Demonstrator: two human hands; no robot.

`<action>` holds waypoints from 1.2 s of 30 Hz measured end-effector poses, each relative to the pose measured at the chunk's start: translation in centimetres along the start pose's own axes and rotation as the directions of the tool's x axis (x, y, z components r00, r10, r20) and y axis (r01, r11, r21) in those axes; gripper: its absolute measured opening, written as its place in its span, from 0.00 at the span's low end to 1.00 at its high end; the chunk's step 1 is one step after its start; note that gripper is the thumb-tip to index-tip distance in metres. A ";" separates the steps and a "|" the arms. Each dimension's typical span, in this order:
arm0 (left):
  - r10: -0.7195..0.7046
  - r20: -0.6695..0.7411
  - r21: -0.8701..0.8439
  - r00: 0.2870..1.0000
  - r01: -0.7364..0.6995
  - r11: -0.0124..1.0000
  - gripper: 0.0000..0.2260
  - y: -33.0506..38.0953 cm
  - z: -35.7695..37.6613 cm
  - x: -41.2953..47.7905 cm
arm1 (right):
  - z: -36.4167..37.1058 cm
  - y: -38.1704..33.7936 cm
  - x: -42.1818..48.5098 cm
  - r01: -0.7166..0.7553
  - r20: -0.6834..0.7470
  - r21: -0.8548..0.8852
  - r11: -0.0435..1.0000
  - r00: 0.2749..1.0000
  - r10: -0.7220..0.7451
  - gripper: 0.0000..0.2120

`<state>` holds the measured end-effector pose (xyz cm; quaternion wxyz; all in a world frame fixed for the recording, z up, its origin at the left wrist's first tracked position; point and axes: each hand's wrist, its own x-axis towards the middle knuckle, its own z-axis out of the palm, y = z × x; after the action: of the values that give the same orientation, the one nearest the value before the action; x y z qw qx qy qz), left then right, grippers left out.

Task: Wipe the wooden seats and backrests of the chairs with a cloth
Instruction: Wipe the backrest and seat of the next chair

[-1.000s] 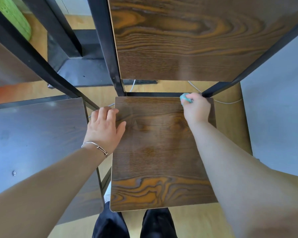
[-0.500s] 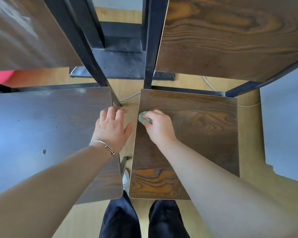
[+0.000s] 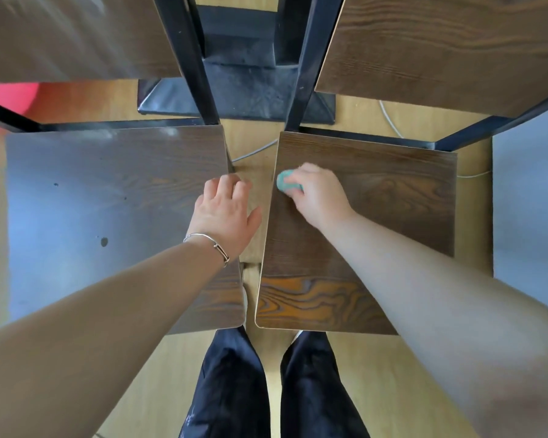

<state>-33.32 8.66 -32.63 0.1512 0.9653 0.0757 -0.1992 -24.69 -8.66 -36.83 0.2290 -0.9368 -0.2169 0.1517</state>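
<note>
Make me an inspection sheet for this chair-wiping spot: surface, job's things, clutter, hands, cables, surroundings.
Surface: right seat brown wood grain, no marks seen; left seat glossy with glare, dark spots on it.
Job's things: green cloth bunched on the right seat near its left edge; left backrest and right backrest stand behind the seats.
Clutter: nothing seen.
Hands: right hand grips the cloth; left hand rests open on the left seat's inner edge, bracelet on its wrist.
Cables: grey cable on the floor behind the right seat.
Surroundings: wooden floor; black table base behind the chairs; blurred red object far left.
</note>
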 end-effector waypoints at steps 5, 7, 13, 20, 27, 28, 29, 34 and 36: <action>0.031 0.045 0.022 0.998 -0.033 0.999 0.23 1.2 0.6 -0.9 | 2.0 1.1 -10.9 0.069 0.066 0.069 0.995 0.995 -0.073 0.08; 0.038 0.067 0.042 0.997 -0.041 0.998 0.23 1.7 1.2 -1.1 | 2.0 1.0 -12.4 0.068 0.116 0.076 0.995 0.990 -0.076 0.09; 0.028 0.055 0.027 0.998 -0.030 0.999 0.24 2.9 2.2 -0.8 | -4.0 5.4 -6.7 -0.215 -0.245 0.231 0.949 0.931 0.270 0.07; -0.007 0.052 0.023 0.999 0.006 1.000 0.23 3.1 2.7 -0.8 | -5.9 10.3 -2.2 -0.443 -0.299 0.079 0.893 0.844 0.445 0.11; -0.027 0.074 0.053 0.997 0.023 0.998 0.23 3.8 2.6 -2.1 | 0.8 3.3 -9.6 -0.097 -0.032 0.088 0.991 0.994 0.100 0.05; -0.034 0.073 0.052 0.997 0.030 0.998 0.23 4.0 2.7 -2.4 | 1.5 2.5 -11.8 -0.061 0.005 0.092 0.994 0.998 0.061 0.05; -0.039 0.071 0.050 0.997 0.035 0.998 0.23 4.3 2.8 -2.7 | 2.0 1.8 -14.1 -0.027 0.035 0.094 0.995 0.999 0.024 0.06; -0.073 0.070 0.035 0.995 0.071 0.997 0.23 5.9 3.5 -3.9 | 3.3 0.3 -19.1 0.045 0.130 0.108 0.993 0.990 -0.059 0.08; -0.093 0.057 0.021 0.994 0.092 0.996 0.23 6.4 3.7 -4.1 | 1.9 1.5 -17.9 -0.002 0.123 0.191 0.982 0.992 -0.022 0.08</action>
<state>-37.06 1.04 -32.56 0.1351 0.9559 0.1143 -0.2343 -40.32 -17.72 -35.87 0.3045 -0.8981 -0.2200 0.2287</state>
